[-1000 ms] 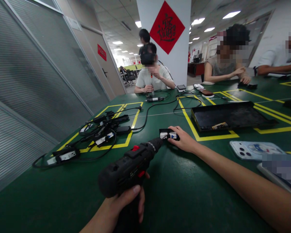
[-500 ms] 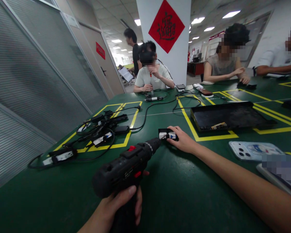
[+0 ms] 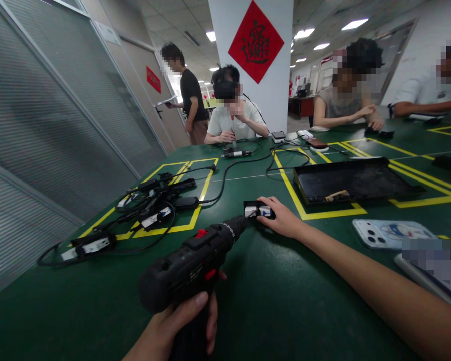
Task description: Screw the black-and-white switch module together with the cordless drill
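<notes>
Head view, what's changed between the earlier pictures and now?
The standing person has moved left in the view, out from behind the seated one. The whole picture has also shifted slightly, probably the camera turning. Nothing was taken hold of or let go: the left hand still holds the drill, the right hand the block. Cables and tray stayed put.
</notes>
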Demonstrator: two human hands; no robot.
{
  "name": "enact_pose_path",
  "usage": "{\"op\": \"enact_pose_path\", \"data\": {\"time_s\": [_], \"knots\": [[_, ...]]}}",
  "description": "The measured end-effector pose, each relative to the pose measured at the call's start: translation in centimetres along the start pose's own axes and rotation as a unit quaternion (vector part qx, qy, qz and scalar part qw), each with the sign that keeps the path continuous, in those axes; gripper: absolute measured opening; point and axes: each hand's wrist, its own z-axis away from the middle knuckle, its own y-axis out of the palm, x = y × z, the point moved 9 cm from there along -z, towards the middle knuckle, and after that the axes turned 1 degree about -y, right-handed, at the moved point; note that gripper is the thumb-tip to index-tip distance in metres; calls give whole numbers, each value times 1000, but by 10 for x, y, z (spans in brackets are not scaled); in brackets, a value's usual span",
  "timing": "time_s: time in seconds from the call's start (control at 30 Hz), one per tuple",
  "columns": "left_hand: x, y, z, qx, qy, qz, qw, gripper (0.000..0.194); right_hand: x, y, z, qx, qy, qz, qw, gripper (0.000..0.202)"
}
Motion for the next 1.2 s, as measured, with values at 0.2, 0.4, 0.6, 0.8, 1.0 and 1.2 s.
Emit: {"op": "enact_pose_path", "data": {"time_s": [0.2,0.4,0.6,0.8,1.0,1.2], "knots": [[3,-1,-1,-6,-13,8,1000,60,-1,0,0,3,4,5,1000,52],[2,0,0,-8,-9,3,1000,57,-2,1,0,3,1,8,1000,53],[2,0,1,-10,-14,9,1000,53,-2,0,0,5,2,7,1000,53],[-1,1,2,-7,-6,-20,1000,52,-2,1,-1,2,1,9,1000,53],[-3,3,3,0,-16,-35,999,52,0,1,0,4,2,9,1000,53],[-7,6,4,7,-7,-28,1000,48,2,0,1,2,-3,16,1000,52]]}}
